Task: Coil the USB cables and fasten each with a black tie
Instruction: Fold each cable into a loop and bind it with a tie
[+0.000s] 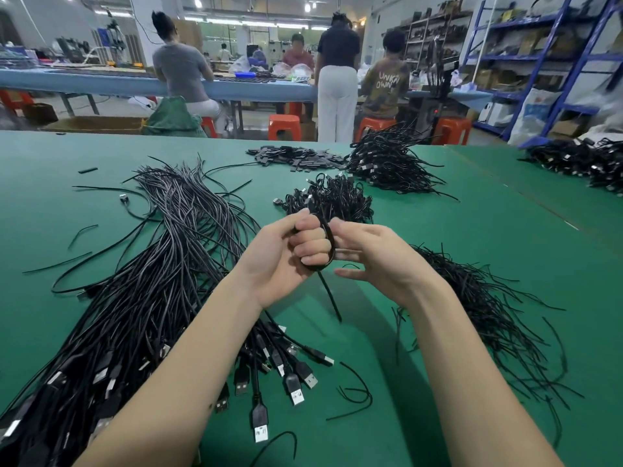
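Left hand [296, 251] grips a coiled USB cable [328, 244], its tail hanging toward the green table [472, 230]. Right hand [374, 257] pinches the coil's edge.

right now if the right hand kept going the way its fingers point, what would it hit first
Most likely the coiled cable held in the left hand: the right hand points left at it and already looks to be touching it, though depth is unclear.

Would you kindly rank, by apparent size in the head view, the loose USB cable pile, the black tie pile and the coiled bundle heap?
1. Loose black USB cable pile, nearest.
2. Thin black tie pile.
3. Heap of coiled black cable bundles, farther away, so unsure.
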